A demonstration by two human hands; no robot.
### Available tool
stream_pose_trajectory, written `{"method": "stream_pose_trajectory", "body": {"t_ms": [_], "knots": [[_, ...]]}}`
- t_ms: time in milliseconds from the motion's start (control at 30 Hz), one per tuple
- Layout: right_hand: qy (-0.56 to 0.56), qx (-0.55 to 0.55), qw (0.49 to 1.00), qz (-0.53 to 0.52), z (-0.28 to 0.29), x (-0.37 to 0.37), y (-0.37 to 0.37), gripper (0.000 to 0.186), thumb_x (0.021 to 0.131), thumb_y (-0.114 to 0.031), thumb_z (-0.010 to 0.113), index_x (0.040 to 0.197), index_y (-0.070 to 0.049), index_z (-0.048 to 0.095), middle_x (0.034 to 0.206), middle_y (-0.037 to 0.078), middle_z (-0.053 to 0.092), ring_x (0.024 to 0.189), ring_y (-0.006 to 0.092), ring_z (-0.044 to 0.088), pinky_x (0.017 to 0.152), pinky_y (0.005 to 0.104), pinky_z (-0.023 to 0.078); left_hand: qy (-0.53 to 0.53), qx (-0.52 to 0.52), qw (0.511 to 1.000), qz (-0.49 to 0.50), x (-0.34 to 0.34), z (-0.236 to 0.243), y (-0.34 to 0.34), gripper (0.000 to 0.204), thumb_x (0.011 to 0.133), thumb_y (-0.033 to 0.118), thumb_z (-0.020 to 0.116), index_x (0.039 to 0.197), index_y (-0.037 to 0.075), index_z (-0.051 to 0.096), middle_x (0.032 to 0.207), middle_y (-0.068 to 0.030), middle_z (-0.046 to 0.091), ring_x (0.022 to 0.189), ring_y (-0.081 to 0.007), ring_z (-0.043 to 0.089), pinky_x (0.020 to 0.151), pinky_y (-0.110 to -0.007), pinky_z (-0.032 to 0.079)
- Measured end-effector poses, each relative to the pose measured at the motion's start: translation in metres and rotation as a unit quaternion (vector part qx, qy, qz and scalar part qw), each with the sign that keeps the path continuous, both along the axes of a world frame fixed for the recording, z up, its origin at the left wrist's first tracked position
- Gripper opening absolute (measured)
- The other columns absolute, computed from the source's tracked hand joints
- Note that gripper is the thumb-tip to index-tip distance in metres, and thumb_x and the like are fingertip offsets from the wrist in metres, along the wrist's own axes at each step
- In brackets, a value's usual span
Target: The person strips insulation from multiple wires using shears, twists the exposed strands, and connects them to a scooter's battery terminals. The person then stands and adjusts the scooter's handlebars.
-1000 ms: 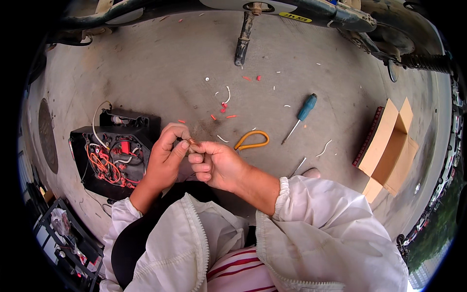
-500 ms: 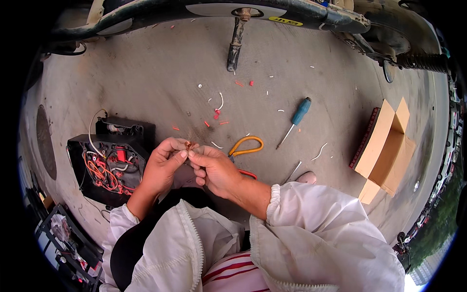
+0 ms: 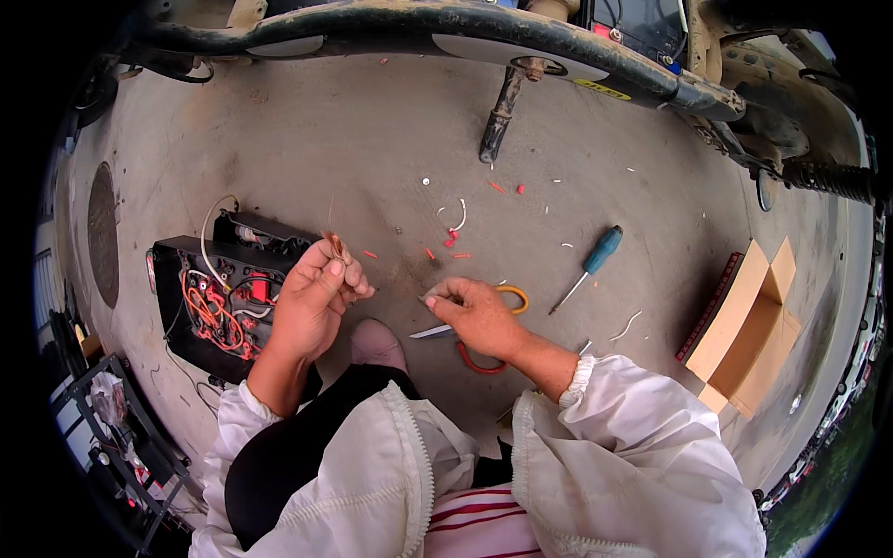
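Note:
My left hand (image 3: 319,288) is raised beside the black open box, its fingers pinched round a small bundle of copper wire strands (image 3: 332,242). One thin strand sticks up from the bundle. Apart from it, to the right, my right hand (image 3: 476,314) has thumb and fingers pressed together; a tiny dark tip shows at them, too small to name. Beneath the right hand, scissors (image 3: 431,331) with one orange-yellow and one red handle lie on the ground, partly covered. The black box (image 3: 191,349) at left holds orange, red and white wires (image 3: 206,321).
A teal-handled screwdriver (image 3: 603,249) lies right of the scissors. Beyond it stands an open cardboard box (image 3: 744,344). Wire and insulation scraps (image 3: 461,214) dot the concrete. A vehicle frame (image 3: 391,33) with a stand (image 3: 502,116) crosses the far side; a black rack (image 3: 116,437) is at lower left.
My hands have parted: the left went up and left with the copper strands, the right moved away to the right over the scissors. The view has shifted, showing more of the vehicle.

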State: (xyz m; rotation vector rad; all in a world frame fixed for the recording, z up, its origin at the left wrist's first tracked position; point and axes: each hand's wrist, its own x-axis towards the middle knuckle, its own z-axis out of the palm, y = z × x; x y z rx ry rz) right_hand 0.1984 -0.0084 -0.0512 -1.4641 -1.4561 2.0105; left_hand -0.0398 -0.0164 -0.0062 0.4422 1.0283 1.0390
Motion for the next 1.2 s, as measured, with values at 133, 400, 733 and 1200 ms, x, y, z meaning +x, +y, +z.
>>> {"method": "stream_pose_trajectory", "body": {"t_ms": [133,400,733,1200], "knots": [[-0.188,0.103,0.973,0.087,-0.024,0.049,0.018,0.025,0.088,-0.024,0.060,0.091,0.001,0.063,0.091,0.022,0.065,0.083,0.0394,0.063,0.073,0.0452,0.049,-0.024,0.006,1.000,0.019,-0.009,0.020,0.011,0.014,0.099,0.020,0.053,0.101,0.006,0.052,0.083,-0.0026,0.056,0.078,-0.0150,0.058,0.078,-0.032,0.052],[-0.138,0.114,0.967,0.182,0.099,0.135,0.054,0.021,0.089,-0.020,0.061,0.093,0.001,0.062,0.083,0.017,0.062,0.078,0.0324,0.063,0.068,0.0393,0.049,0.059,0.059,0.994,0.071,-0.035,0.094,0.025,0.011,0.095,0.014,0.061,0.097,0.005,0.055,0.077,-0.0076,0.061,0.072,-0.0195,0.063,0.075,-0.036,0.055],[-0.107,0.109,0.913,-0.379,0.247,0.170,0.048,0.013,0.095,-0.009,0.057,0.107,-0.004,0.059,0.082,0.000,0.055,0.068,0.0066,0.046,0.061,0.0209,0.040,-0.150,-0.052,0.968,0.195,0.079,0.222,0.054,0.013,0.085,0.000,0.068,0.096,0.005,0.064,0.090,-0.0171,0.068,0.090,-0.0300,0.068,0.089,-0.047,0.053],[-0.135,-0.096,0.910,-0.379,0.248,0.128,0.008,0.014,0.097,-0.007,0.054,0.109,-0.003,0.060,0.071,0.000,0.051,0.059,0.0061,0.044,0.054,0.0207,0.037,-0.114,-0.328,0.921,0.178,0.092,0.229,0.001,0.017,0.094,0.011,0.061,0.103,-0.002,0.063,0.087,-0.0127,0.068,0.087,-0.0252,0.069,0.084,-0.037,0.053]]}}
